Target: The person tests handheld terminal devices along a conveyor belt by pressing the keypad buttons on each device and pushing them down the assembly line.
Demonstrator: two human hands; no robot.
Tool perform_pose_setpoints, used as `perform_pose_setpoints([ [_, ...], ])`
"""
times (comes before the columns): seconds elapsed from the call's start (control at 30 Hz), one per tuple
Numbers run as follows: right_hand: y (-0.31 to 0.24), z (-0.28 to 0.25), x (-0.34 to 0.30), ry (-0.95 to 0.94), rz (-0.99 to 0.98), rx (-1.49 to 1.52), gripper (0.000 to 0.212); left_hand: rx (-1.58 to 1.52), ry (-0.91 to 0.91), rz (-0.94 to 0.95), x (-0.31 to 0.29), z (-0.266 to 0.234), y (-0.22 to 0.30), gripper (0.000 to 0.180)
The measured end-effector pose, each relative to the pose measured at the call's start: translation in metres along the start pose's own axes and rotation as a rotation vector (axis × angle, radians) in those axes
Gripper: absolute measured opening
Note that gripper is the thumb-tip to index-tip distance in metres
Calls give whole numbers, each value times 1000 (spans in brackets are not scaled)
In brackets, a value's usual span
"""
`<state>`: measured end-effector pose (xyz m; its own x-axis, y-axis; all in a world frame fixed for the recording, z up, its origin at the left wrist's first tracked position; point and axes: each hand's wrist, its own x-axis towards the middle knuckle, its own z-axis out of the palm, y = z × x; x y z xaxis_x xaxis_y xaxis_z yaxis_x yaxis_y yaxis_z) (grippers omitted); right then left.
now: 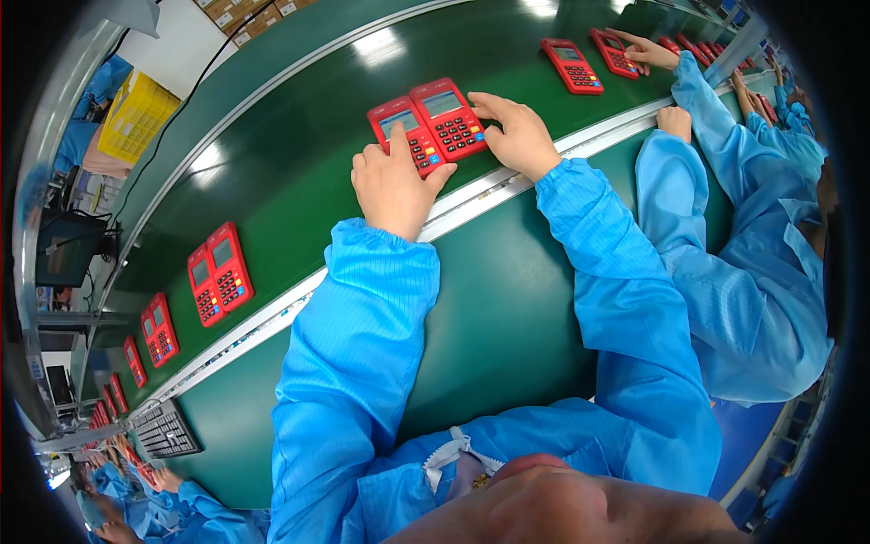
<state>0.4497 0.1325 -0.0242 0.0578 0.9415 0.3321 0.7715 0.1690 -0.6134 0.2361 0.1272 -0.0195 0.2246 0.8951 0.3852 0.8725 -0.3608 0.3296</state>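
Hands on two red keypad terminals lying side by side on a green conveyor belt (299,136).

Left hand (391,186) rests on the left terminal (405,134), index finger stretched onto its keys; right hand (517,136) lies against the right terminal (448,118), fingers spread flat, pinching nothing. Both terminals touch along their long edges, long axes running across the belt, screens at the far end, keypads toward the person. Further pairs count two up the belt (587,59) under a co-worker's hand (648,53), two down the belt (219,272), then another pair (159,329). A keyboard (165,430) sits on the counter (507,308).
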Motion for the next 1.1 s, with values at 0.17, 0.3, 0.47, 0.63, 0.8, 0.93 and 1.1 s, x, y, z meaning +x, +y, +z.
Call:
perform_pose_setpoints([
  [0.17, 5, 2, 2, -2, -8, 126, 53, 41, -6, 15, 0, -7, 1, 87],
  [0.3, 1, 6, 3, -2, 30, 216, 50, 46, 4, -4, 6, -4, -5, 87],
  [0.47, -1, -2, 5, -67, 61, 264, 54, 32, 12, -13, 10, -7, -3, 87],
  [0.63, 0, -6, -4, -106, -79, 80, 52, 0, -15, -7, -1, -13, -12, 86],
  [0.8, 2, -7, -7, -55, -156, 67, 46, -175, -60, 101, -17, -24, -36, 84],
  [0.93, 0, -11, -10, -63, -205, 51, 45, -233, -89, 166, -32, -33, -45, 82],
  [1.1, 8, -7, -12, -61, -358, -1, 44, -230, -94, 220, -40, -35, -52, 80],
])
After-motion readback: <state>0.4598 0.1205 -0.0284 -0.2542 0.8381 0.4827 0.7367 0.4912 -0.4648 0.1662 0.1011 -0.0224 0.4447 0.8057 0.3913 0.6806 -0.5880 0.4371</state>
